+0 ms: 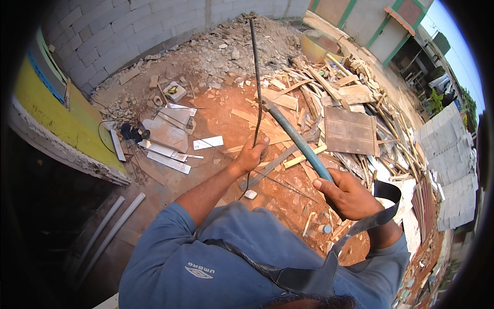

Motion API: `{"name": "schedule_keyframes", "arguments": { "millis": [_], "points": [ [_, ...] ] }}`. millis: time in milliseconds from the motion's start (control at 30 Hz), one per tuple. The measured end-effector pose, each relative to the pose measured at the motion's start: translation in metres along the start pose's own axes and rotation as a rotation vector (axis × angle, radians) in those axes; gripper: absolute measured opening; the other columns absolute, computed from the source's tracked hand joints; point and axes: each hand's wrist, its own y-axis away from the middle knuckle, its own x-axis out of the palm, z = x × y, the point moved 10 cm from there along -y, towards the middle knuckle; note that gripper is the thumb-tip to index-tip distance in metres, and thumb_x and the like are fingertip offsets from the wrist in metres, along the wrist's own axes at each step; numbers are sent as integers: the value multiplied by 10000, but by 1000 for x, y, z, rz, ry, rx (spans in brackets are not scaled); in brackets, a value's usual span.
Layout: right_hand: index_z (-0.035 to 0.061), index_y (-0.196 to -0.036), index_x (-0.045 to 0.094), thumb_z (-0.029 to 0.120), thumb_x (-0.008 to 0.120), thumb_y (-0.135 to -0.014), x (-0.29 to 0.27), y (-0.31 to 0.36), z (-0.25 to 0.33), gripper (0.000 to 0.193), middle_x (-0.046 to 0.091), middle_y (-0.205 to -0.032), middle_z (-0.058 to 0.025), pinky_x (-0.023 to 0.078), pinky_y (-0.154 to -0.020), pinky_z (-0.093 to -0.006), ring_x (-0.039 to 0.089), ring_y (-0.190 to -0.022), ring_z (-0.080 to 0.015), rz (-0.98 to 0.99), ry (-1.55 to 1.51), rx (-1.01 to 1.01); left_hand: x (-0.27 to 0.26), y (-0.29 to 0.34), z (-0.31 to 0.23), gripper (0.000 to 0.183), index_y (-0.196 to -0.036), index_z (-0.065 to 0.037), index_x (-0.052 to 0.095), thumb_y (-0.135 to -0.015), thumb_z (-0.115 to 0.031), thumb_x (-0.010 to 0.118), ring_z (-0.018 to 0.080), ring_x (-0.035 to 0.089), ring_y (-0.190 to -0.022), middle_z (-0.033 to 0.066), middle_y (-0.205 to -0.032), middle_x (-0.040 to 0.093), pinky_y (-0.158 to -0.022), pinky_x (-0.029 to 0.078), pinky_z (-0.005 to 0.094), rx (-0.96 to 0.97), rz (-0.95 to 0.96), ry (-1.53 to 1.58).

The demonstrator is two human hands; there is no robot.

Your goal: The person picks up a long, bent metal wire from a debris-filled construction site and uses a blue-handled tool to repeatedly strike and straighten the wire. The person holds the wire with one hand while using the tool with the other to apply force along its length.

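My left hand (250, 155) is closed round a thin dark metal rod (256, 62), which stands roughly upright in front of me and bends below the grip. In my right hand (352, 195) is a blue-green pipe-handled tool (298, 138), slanting up to the left. Its narrow metal head (266, 103) meets the rod above my left hand; whether the head grips the rod or only touches it, I cannot tell. A black strap (388, 198) hangs near my right wrist.
Scrap wood (355, 95) is heaped at the right, with a brown panel (351, 130) on it. At the left lie a dark power tool (135, 132), white strips (170, 162) and a yellow tape measure (172, 90). Rubble (221, 49) lies along the block wall (128, 26). Two pale pipes (116, 232) lie lower left.
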Motion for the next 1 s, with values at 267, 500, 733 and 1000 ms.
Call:
{"name": "schedule_keyframes", "arguments": {
  "millis": [267,500,733,1000],
  "points": [
    [28,-889,581,389,593,-1095,5,-7,-8,416,512,-641,0,416,-566,-338,487,-602,-108,-52,42,8,-1,-10,5,481,-687,-165,337,-1130,-315,449,90,256,-487,-56,-581,278,-464,217,297,-46,23,12],
    [36,-931,595,356,592,-1101,17,-14,-11,363,497,-648,14,403,-553,-333,458,-602,-95,-72,-69,-66,-8,-9,1,424,-714,-154,407,-1113,-255,508,68,284,-509,-68,-595,328,-472,221,288,-72,-2,54],
    [3,-981,608,289,587,-1097,38,-34,-2,309,545,-685,-143,461,-627,-432,546,-641,-244,-212,66,-269,-33,-6,1,433,-708,-152,425,-1119,-269,493,55,292,-546,-84,-633,342,-496,226,285,-44,-165,60],
    [1,-1012,609,266,612,-1073,58,-56,-21,272,590,-679,-194,474,-583,-446,602,-606,-333,-396,54,-344,-47,-15,5,487,-659,-155,398,-1124,-277,475,39,274,-561,-99,-622,353,-507,216,291,37,-272,-11]
  ]
}}
